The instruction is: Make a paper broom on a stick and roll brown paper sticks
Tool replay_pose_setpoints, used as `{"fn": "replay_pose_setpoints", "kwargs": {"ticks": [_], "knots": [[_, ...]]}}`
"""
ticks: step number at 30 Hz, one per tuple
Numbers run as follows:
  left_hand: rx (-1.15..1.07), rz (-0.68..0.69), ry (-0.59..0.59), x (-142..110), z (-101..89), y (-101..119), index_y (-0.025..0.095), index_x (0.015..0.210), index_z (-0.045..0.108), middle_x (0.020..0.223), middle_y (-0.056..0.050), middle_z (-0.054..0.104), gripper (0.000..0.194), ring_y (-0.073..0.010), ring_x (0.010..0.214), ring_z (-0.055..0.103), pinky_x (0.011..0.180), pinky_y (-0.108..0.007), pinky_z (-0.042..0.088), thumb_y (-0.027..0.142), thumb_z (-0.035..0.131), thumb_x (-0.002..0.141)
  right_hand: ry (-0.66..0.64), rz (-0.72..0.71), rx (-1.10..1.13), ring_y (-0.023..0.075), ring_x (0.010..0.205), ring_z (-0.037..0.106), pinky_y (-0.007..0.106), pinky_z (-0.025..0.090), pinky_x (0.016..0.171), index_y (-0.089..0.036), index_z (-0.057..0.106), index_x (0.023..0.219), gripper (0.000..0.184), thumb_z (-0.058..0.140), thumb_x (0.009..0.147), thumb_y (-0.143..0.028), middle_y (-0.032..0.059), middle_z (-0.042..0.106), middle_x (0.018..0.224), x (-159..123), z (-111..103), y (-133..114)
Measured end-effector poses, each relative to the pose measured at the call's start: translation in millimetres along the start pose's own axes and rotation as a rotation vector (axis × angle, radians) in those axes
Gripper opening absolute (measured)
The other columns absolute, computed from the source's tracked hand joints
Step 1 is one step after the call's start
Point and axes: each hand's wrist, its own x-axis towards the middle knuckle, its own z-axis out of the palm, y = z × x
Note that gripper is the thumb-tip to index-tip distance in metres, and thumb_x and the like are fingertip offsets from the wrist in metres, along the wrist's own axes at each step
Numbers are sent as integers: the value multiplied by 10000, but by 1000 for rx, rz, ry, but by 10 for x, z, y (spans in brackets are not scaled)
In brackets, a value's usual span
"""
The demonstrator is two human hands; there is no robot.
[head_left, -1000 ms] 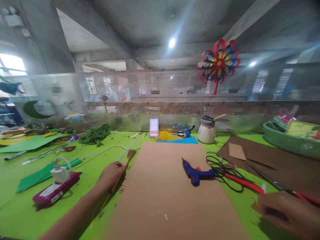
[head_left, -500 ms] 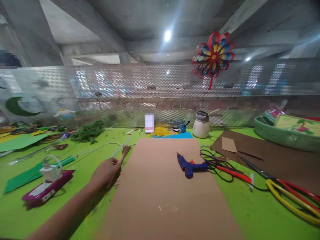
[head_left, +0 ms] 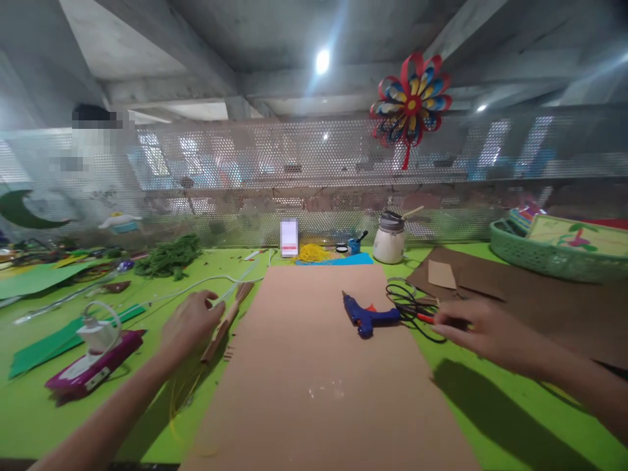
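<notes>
My left hand (head_left: 192, 322) hovers at the left edge of the brown cardboard sheet (head_left: 314, 347), fingers curved and apart. Right beside its fingertips lies a narrow brown paper roll with a fringed end (head_left: 226, 325). My right hand (head_left: 473, 327) reaches in from the right, thumb and fingers half curled with a gap between them. It is over a red-handled tool (head_left: 426, 318), of which only the red tip shows; the hand hides the rest. A blue glue gun (head_left: 367, 315) rests on the cardboard, left of this hand, near a tangle of black cord (head_left: 409, 304).
A purple power strip (head_left: 93, 369) with a white plug sits at left, near green raffia (head_left: 169, 255). At the back are a phone (head_left: 289, 237), yellow strands (head_left: 313, 252) and a white jar (head_left: 389, 245). A green basket (head_left: 554, 261) and brown sheets (head_left: 471, 288) occupy the right.
My left hand has let go of the fringed paper roll and drawn back to the left. My right hand has come into view over the red-handled tool. The view has shifted slightly.
</notes>
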Motion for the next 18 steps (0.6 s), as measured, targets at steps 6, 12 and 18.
{"fn": "replay_pose_setpoints", "kwargs": {"ticks": [6,12,18], "knots": [[-66,204,119,-66,-126,485,162,1016,635,997,-102,651,379,-248,910,613,816,-350,452,418,412,848,205,-50,202,173,582,538,278,390,555,-201,653,641,269,560,809,-390,16,635,602,730,206,-219],[-173,576,-120,-346,116,1167,204,836,666,894,-37,668,253,-179,805,613,739,-272,438,337,453,858,333,-24,254,169,598,559,268,419,567,-187,622,654,285,525,830,-390,25,633,616,900,429,-142],[-194,658,-219,-502,441,1425,201,771,658,828,-50,650,232,-192,742,594,661,-296,408,260,445,841,453,35,216,179,625,573,284,428,614,-184,650,686,252,550,817,-375,40,666,662,855,388,130]]}}
